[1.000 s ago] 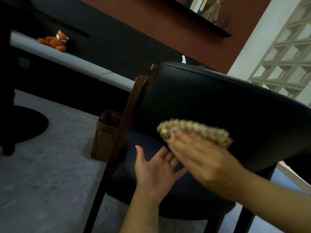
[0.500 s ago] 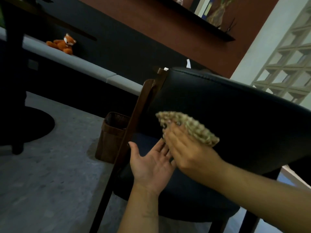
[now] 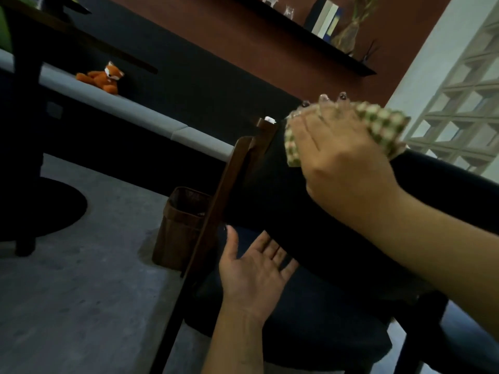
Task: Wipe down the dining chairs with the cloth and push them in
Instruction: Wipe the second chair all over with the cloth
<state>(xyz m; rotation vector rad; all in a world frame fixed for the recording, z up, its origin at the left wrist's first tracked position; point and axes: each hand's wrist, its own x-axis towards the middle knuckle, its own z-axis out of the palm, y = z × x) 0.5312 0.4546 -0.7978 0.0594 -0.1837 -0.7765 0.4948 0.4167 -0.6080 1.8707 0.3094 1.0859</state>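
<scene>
Grey floor [image 3: 81,292] under black chair [image 3: 297,211]; right hand [image 3: 348,163] presses cloth [image 3: 383,125] flat-fingered, left hand [image 3: 256,276] spread loose.

The right hand [image 3: 348,160] lies flat on the cloth [image 3: 383,125] atop the chair [image 3: 270,201] backrest, above and right of the left hand [image 3: 253,273], which sits over the seat; a basket [image 3: 178,228] stands left of the left hand, with a toy fox [image 3: 101,76] on a bench [image 3: 140,114] behind.

Place: home dining room
Seating: black padded dining chair [image 3: 283,211], grey wall bench [image 3: 151,117]
Decor: wall shelf [image 3: 310,36] with books [image 3: 325,20], plush fox [image 3: 104,78]
Floor: brown bin [image 3: 181,228]
</scene>
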